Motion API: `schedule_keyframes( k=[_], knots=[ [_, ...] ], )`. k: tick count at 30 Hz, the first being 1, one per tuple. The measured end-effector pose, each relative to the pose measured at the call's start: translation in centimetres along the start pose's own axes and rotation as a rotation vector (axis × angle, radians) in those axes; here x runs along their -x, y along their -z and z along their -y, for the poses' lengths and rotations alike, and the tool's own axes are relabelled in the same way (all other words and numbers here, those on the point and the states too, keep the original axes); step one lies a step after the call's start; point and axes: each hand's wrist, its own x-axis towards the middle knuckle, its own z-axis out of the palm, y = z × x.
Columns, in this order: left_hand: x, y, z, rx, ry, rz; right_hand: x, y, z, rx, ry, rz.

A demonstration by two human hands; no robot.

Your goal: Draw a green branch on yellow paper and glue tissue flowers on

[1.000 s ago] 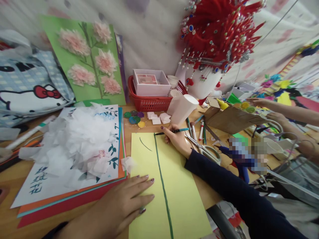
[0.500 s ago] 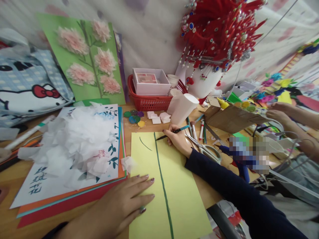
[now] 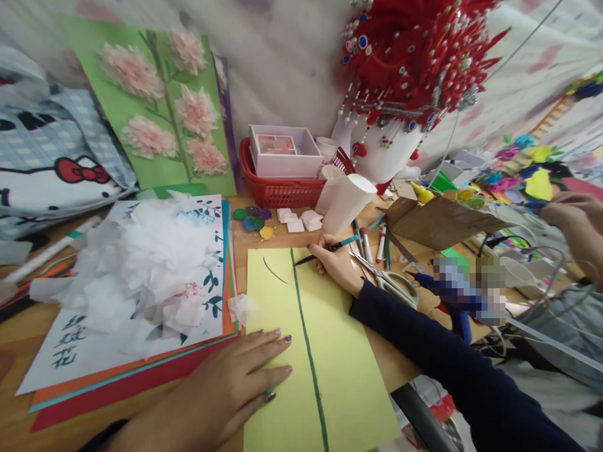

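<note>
A sheet of yellow paper lies on the wooden table, marked with a long green line and a short thin curve at its upper left. My right hand grips a dark marker with a blue end, and its tip rests at the green line near the top of the sheet. Flat on the paper's left side, with fingers stretched out, is my left hand. A loose piece of white tissue lies at the sheet's left edge, above that hand.
White tissue is heaped on stacked coloured sheets at left. Behind stand a red basket and a white paper roll. Scissors and a blue glue gun lie right. Another person's hand is at far right.
Both my hands and the marker tip hold their places on the paper. The other person's hands have moved to the right. My view has shifted very slightly.
</note>
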Motion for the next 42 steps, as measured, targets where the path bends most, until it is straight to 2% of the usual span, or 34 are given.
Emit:
schedule_keyframes(
  k=[7,12,18,24,36,42],
  knots=[
    [-0.2,0.0,0.0,-0.040,0.003,0.033,0.0,0.0,-0.2,-0.025,0.001,-0.017],
    [-0.1,-0.2,0.1,-0.012,-0.004,0.008,0.3,0.2,-0.1,0.004,0.007,0.036],
    [0.0,-0.6,0.5,0.012,0.003,0.017,2.5,1.1,-0.2,-0.033,-0.031,0.017],
    [-0.1,-0.5,0.5,-0.008,-0.004,0.041,4.5,1.7,-0.3,0.000,0.010,0.057],
    [-0.1,-0.6,0.7,-0.086,-0.030,0.063,4.7,1.7,-0.2,-0.002,0.011,0.155],
    [0.1,-0.4,0.6,-0.107,-0.050,0.051,4.7,1.7,-0.4,-0.033,0.003,0.142]
  ],
)
